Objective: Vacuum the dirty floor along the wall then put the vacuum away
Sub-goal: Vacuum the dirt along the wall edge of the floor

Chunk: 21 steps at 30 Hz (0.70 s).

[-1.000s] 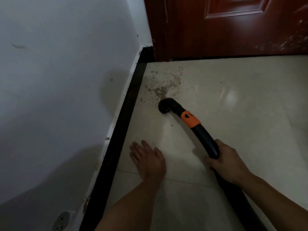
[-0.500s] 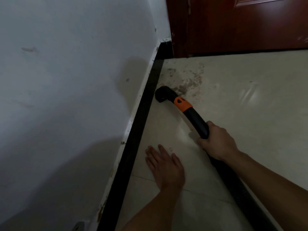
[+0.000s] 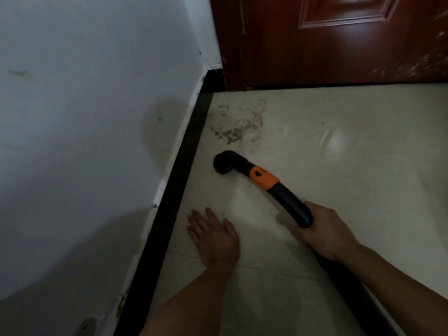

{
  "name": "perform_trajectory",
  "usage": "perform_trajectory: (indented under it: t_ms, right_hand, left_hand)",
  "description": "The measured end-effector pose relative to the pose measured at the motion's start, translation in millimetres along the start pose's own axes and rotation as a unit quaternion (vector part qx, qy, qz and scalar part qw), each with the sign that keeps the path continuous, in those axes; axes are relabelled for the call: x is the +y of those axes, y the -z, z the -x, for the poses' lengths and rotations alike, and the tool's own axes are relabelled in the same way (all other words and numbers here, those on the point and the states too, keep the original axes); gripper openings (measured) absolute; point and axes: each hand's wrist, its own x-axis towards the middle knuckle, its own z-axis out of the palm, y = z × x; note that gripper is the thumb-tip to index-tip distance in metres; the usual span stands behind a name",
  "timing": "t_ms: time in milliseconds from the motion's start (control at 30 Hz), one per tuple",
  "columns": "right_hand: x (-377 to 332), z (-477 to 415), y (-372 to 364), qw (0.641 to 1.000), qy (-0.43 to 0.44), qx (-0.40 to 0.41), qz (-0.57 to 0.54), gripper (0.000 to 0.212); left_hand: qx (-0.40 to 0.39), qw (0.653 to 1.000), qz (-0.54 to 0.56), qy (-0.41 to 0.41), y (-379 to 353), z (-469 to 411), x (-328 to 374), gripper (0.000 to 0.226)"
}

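A black vacuum wand (image 3: 286,197) with an orange band runs from the lower right toward the wall. Its bent nozzle (image 3: 224,163) points down onto the pale tile floor (image 3: 351,190), a short way from the black baseboard (image 3: 179,190). My right hand (image 3: 324,231) grips the wand's curved handle, and the black hose (image 3: 351,287) trails back under my forearm. My left hand (image 3: 213,236) rests flat on the tile, fingers spread, between the baseboard and the wand. A patch of grey-brown dirt (image 3: 240,127) lies beyond the nozzle, near the corner.
The white wall (image 3: 84,141) fills the left side, with a wall socket (image 3: 84,324) low at the bottom edge. A dark red wooden door (image 3: 339,40) closes off the far end of the floor.
The nozzle went forward to the baseboard at the dirt patch, then came back away from the wall and the dirt. My left hand stays flat on the floor.
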Motion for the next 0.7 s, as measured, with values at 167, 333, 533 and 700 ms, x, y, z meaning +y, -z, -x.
perform_trajectory:
  t_ms: [167, 333, 533, 700]
  right_hand:
    - [61, 37, 38, 0.994, -0.069, 0.081, -0.022, 0.024]
    - [52, 16, 35, 0.99, -0.076, 0.117, -0.018, 0.021]
    - [7, -31, 1, 0.995, -0.045, 0.087, -0.021, 0.022]
    - [-18, -66, -11, 0.996, -0.024, 0.081, -0.027, 0.023]
  left_hand:
    - [0.001, 1.0, 0.001, -0.001, 2, 1, -1, 0.065]
    - [0.005, 1.0, -0.003, 0.001, 1, -1, -2, 0.062]
    - [-0.004, 1.0, -0.007, 0.006, -1, -3, -3, 0.061]
    - [-0.002, 1.0, -0.016, 0.003, -4, -4, -2, 0.062]
